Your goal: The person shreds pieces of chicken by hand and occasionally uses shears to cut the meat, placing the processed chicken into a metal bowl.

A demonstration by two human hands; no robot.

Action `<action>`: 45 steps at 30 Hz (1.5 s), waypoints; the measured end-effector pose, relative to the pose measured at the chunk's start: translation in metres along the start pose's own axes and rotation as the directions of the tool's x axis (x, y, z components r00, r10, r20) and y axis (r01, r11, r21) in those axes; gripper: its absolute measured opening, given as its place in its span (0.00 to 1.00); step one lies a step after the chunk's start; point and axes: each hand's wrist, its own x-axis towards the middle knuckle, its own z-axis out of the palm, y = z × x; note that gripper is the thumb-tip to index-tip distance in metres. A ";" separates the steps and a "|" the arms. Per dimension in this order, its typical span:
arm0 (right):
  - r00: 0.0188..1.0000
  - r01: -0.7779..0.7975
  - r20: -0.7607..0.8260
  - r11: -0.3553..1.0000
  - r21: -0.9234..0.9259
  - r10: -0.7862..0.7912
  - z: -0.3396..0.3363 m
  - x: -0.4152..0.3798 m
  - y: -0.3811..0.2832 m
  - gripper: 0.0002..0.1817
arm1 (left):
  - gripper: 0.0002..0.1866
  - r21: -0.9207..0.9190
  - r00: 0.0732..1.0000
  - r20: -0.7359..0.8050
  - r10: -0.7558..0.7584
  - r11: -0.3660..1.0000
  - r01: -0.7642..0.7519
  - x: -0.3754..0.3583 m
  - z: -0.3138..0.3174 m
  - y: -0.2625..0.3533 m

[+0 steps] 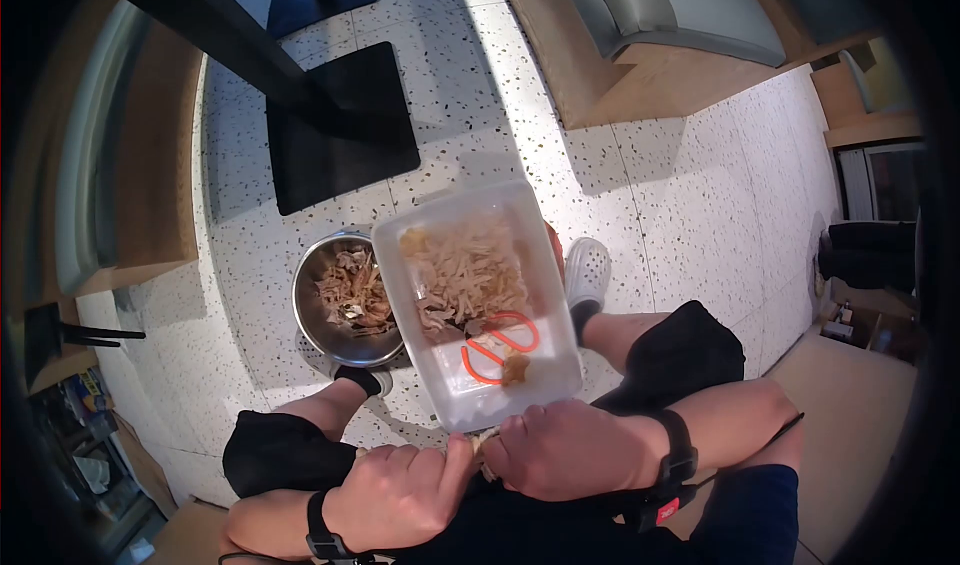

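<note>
My left hand (405, 490) and my right hand (570, 450) meet near my lap, at the near end of a white plastic tub. Both are closed, fingers pinched on a small pale piece of meat (480, 443), mostly hidden by the fingers. The translucent white tub (440, 393) lies just beyond them, tilted. Inside it is a heap of shredded pale meat (470, 270), which looks like chicken. A pair of scissors with orange handles (515, 330) rests in its near part, beside a yellowish chunk (514, 369).
Left of the tub, a steel bowl (305, 310) on the floor holds brownish scraps. My feet in light clogs (588, 270) flank the containers. Ahead stands a black table base (345, 130) on the speckled floor (450, 95). Padded benches (660, 25) line both sides.
</note>
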 end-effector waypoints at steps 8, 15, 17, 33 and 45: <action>0.997 0.056 -0.050 0.996 0.072 -0.053 0.000 -0.004 0.014 0.11 | 0.23 -0.164 0.988 -0.153 -0.032 0.986 0.007 -0.008 0.014 -0.010; 0.979 -0.117 -0.090 0.862 0.493 0.184 -0.001 0.031 0.042 0.13 | 0.19 0.088 0.882 -0.472 0.006 0.995 0.041 0.018 0.024 -0.044; 0.972 -0.080 -0.127 0.782 0.618 0.199 0.000 0.032 0.047 0.15 | 0.17 0.199 0.852 -0.521 0.058 0.978 0.055 0.022 0.024 -0.049; 0.886 -0.323 0.029 0.572 0.754 0.462 0.015 0.035 0.048 0.16 | 0.23 0.012 0.858 -0.514 -0.004 1.000 0.013 0.039 0.044 -0.048; 0.915 -0.258 -0.183 0.868 0.424 0.361 0.025 0.044 0.044 0.15 | 0.14 -0.682 0.908 -0.069 -0.414 0.683 0.260 0.046 0.033 -0.042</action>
